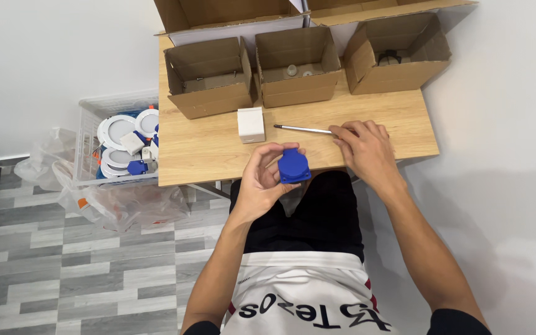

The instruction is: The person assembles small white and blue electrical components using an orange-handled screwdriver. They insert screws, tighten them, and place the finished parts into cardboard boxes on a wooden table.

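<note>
Blue part in my left hand, screwdriver just under my right.

My left hand [262, 180] held the small blue square plastic housing [294, 165] above the front edge of the pale wooden worktop [206, 149], fingers closed around it. My right hand [364, 149] lay on the handle end of the thin metal screwdriver [302, 129], fingers curled over it, but I could not tell if they gripped it. I judged the work was at its beginning: the tool was not lifted, and the white square block [250, 124] and three open cardboard boxes [297, 65] stood untouched.
</note>
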